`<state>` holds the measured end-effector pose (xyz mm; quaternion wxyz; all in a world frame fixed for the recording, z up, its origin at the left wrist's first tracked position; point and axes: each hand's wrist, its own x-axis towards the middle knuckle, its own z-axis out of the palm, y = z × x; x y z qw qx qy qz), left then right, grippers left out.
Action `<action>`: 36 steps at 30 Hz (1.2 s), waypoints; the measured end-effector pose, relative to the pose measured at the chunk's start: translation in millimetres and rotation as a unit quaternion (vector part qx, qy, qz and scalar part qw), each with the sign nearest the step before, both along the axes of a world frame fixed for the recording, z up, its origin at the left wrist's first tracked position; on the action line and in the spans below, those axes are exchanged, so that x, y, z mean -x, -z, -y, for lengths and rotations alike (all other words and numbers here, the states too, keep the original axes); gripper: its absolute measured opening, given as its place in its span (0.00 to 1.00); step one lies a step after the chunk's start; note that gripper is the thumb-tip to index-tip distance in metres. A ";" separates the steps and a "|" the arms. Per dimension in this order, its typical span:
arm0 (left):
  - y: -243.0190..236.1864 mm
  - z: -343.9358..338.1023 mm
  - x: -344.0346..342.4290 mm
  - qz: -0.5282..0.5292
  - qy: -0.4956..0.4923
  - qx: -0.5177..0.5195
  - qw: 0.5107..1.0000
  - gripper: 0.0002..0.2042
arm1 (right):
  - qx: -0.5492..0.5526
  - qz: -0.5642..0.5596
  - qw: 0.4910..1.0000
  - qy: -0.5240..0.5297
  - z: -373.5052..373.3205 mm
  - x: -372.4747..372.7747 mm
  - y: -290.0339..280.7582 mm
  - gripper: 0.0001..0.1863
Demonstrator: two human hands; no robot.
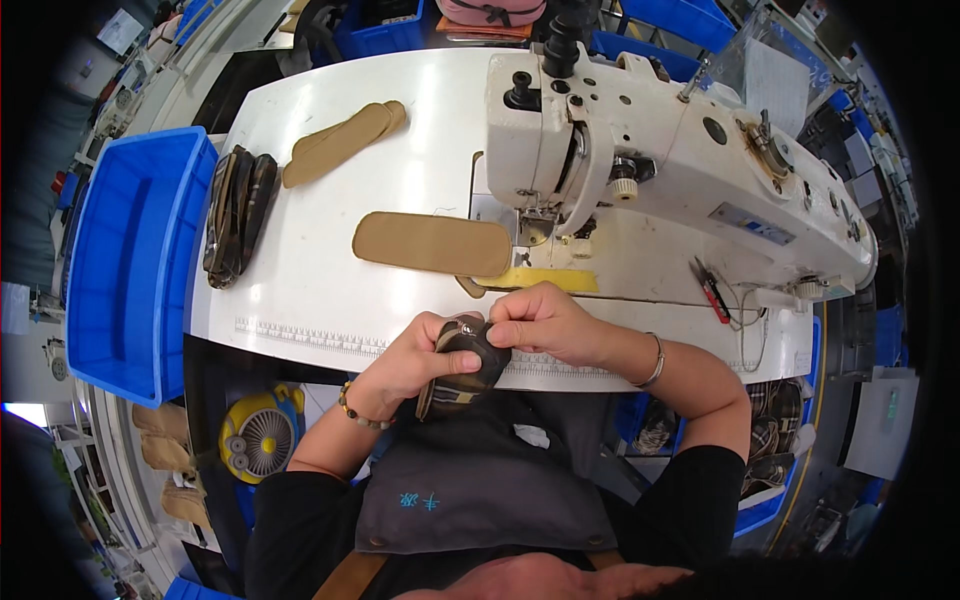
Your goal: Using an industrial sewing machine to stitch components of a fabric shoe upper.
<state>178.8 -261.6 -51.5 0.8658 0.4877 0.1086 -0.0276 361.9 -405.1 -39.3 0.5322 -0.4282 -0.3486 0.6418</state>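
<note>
In the head view, my left hand (425,355) grips a dark plaid fabric piece (478,368), thumb flat on its face, over the near edge of the white table (310,235). My right hand (540,325) pinches its upper edge, seemingly thumb against forefinger, partly hidden. Beyond lie a tan pad (430,243) and a sewing machine (650,150).

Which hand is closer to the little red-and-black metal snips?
Right. The bare right hand is to the left of the red-and-black metal snips; the bare left hand is even farther left.
</note>
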 end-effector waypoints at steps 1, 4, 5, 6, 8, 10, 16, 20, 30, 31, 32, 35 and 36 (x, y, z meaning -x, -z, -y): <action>-2.8 0.0 -2.3 0.019 0.009 -0.005 1.000 0.12 | -0.008 0.002 1.000 -0.010 0.6 -0.5 1.6 0.12; -23.3 4.4 -2.3 -0.060 -0.008 -0.034 0.998 0.11 | -0.019 0.053 0.998 0.011 -1.0 -7.2 -4.1 0.11; -21.4 5.5 -1.9 -0.060 -0.009 -0.036 0.998 0.11 | -0.021 0.053 0.998 0.011 -1.5 -6.5 -4.8 0.11; -17.2 6.9 -0.8 -0.028 -0.049 -0.033 0.998 0.10 | -0.016 0.058 0.998 0.017 -1.6 -4.9 -5.3 0.11; -17.8 9.9 0.0 -0.002 -0.101 -0.078 0.992 0.12 | -0.019 0.068 0.997 0.026 0.7 0.2 -2.8 0.11; -14.4 11.7 1.3 -0.017 -0.119 -0.110 0.987 0.11 | -0.007 0.080 0.996 0.025 2.8 4.5 -6.1 0.11; -17.8 9.6 1.8 -0.048 -0.154 -0.162 0.974 0.09 | 0.045 0.113 0.992 0.019 5.8 16.5 -9.0 0.12; -25.9 -2.0 4.4 -0.066 -0.130 -0.160 0.976 0.07 | 0.030 0.114 0.992 0.051 5.1 20.8 -6.6 0.14; -92.3 -35.6 -49.7 0.049 0.059 -0.664 0.744 0.06 | -0.288 0.671 0.662 0.169 0.4 1.1 0.2 0.14; -93.1 -41.2 -62.5 0.049 0.060 -0.664 0.744 0.06 | -0.288 0.671 0.662 0.171 0.9 0.6 2.3 0.14; -92.9 -48.5 -78.6 0.067 0.109 -0.629 0.767 0.07 | -0.238 0.723 0.632 0.147 1.4 0.2 7.0 0.16; -75.5 -63.3 -117.5 0.078 0.161 -0.603 0.778 0.07 | -0.183 0.762 0.610 0.116 2.1 -2.4 16.3 0.20; -64.4 -67.3 -123.2 0.070 0.163 -0.614 0.769 0.07 | -0.186 0.761 0.613 0.104 1.3 -0.9 15.3 0.20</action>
